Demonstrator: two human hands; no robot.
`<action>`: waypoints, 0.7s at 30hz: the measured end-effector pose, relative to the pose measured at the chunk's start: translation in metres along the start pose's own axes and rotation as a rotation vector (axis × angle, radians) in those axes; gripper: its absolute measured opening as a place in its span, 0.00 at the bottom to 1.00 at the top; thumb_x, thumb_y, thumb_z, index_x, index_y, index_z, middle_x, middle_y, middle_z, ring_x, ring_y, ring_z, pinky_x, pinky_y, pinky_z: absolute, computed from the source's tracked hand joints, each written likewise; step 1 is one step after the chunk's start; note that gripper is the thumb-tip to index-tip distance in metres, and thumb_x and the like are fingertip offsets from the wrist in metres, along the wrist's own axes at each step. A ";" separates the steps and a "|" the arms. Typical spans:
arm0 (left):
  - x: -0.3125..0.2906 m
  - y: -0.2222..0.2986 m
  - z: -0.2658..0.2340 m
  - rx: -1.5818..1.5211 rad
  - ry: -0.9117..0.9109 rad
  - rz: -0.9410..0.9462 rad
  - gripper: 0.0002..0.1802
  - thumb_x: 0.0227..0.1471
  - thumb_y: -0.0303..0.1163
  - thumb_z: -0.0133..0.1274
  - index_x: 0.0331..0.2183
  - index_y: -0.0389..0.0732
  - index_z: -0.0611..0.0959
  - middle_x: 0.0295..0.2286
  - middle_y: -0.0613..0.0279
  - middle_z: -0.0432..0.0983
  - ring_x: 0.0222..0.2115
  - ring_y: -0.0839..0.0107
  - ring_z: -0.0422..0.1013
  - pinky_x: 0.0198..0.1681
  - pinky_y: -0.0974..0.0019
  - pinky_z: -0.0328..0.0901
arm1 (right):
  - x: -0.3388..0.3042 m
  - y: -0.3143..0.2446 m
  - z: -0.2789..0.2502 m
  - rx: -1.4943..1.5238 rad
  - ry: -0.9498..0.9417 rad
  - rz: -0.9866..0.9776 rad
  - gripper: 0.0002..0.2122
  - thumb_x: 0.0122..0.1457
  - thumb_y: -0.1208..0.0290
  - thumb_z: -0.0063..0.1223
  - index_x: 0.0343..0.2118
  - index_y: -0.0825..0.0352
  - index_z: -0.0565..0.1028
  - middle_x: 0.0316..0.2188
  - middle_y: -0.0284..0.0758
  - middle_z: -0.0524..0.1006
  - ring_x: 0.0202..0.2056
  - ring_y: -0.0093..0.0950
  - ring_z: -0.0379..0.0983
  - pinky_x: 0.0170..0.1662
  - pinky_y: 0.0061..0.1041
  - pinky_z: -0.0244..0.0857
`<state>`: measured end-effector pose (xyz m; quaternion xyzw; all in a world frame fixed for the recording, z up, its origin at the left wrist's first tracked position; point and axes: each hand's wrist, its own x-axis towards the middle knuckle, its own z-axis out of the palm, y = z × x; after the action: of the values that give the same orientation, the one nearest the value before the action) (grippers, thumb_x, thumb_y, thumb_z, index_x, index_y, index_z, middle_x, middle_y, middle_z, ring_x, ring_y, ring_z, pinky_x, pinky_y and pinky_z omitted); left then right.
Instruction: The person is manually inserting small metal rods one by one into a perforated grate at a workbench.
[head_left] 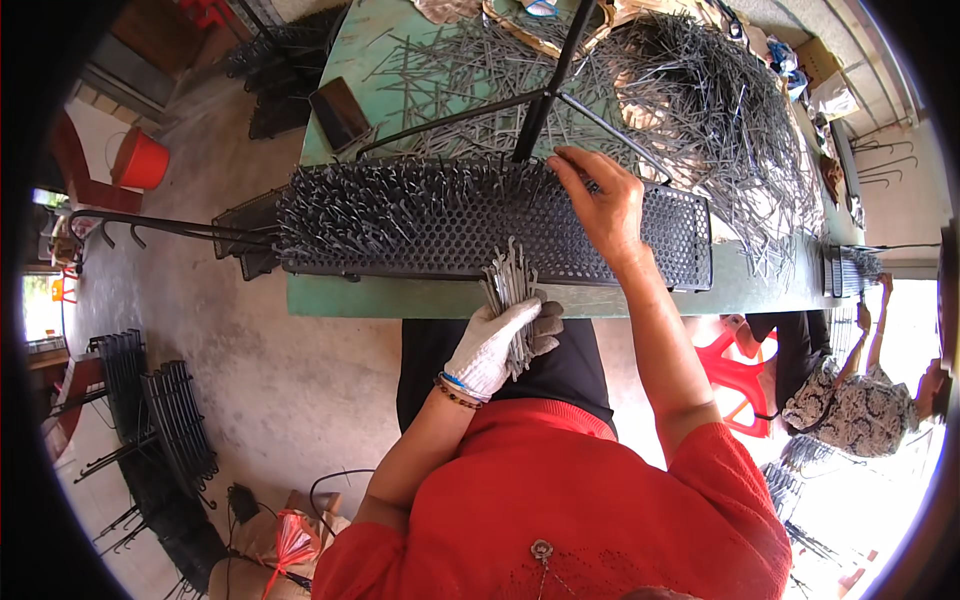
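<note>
A long black perforated metal rack (675,240) lies across the near edge of the table. Its left part bristles with thin grey metal rods (360,215) standing in the holes, while bare holes show toward the right. My left hand (485,350), in a white glove with grey fingertips, is closed around a bundle of similar rods (511,285) just below the rack's front edge. Over the rack's far edge, my bare right hand (612,205) has its thumb and fingertips drawn together beside the last standing rods. Whatever those fingertips hold is too small to make out.
Loose rods lie in a large heap (720,110) on the green table (345,300). A black pole frame (540,115) rises behind the rack, near a dark flat box (340,113). Another person (855,405) works at the far right. A red bucket (140,158) stands left.
</note>
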<state>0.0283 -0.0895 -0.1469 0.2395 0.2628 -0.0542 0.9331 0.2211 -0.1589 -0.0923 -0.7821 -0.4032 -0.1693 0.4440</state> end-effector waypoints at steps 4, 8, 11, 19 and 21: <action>-0.001 0.001 0.000 -0.011 0.005 -0.004 0.11 0.57 0.27 0.50 0.42 0.35 0.76 0.36 0.51 0.78 0.32 0.64 0.77 0.34 0.63 0.75 | -0.006 0.002 0.004 -0.066 0.060 -0.040 0.09 0.51 0.75 0.62 0.37 0.68 0.79 0.30 0.39 0.80 0.30 0.29 0.78 0.35 0.24 0.70; 0.000 -0.001 -0.002 -0.015 0.005 -0.006 0.10 0.57 0.27 0.50 0.42 0.35 0.76 0.35 0.51 0.78 0.33 0.63 0.77 0.34 0.63 0.75 | -0.011 0.005 0.008 -0.028 0.128 0.014 0.10 0.51 0.75 0.63 0.37 0.67 0.80 0.32 0.38 0.81 0.33 0.29 0.78 0.38 0.25 0.70; -0.001 0.002 0.000 0.000 0.015 -0.004 0.10 0.57 0.28 0.50 0.41 0.35 0.77 0.35 0.52 0.79 0.33 0.64 0.77 0.34 0.63 0.75 | -0.012 0.005 0.011 -0.023 0.138 0.015 0.10 0.50 0.76 0.63 0.36 0.67 0.80 0.31 0.37 0.81 0.32 0.31 0.77 0.38 0.26 0.69; 0.000 0.000 0.000 -0.011 0.001 -0.003 0.11 0.57 0.27 0.49 0.43 0.35 0.76 0.35 0.51 0.78 0.32 0.64 0.77 0.34 0.63 0.75 | -0.005 0.005 0.008 -0.178 0.037 -0.187 0.10 0.50 0.73 0.62 0.36 0.65 0.80 0.30 0.34 0.78 0.30 0.31 0.73 0.36 0.27 0.62; 0.000 0.000 0.000 -0.022 -0.008 -0.002 0.11 0.57 0.27 0.49 0.43 0.34 0.76 0.35 0.51 0.78 0.32 0.64 0.77 0.34 0.63 0.75 | -0.004 0.005 0.006 -0.211 0.050 -0.230 0.10 0.51 0.73 0.62 0.37 0.65 0.80 0.30 0.33 0.78 0.30 0.31 0.73 0.36 0.27 0.62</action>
<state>0.0284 -0.0894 -0.1474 0.2288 0.2599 -0.0532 0.9366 0.2221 -0.1572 -0.1015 -0.7687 -0.4588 -0.2797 0.3468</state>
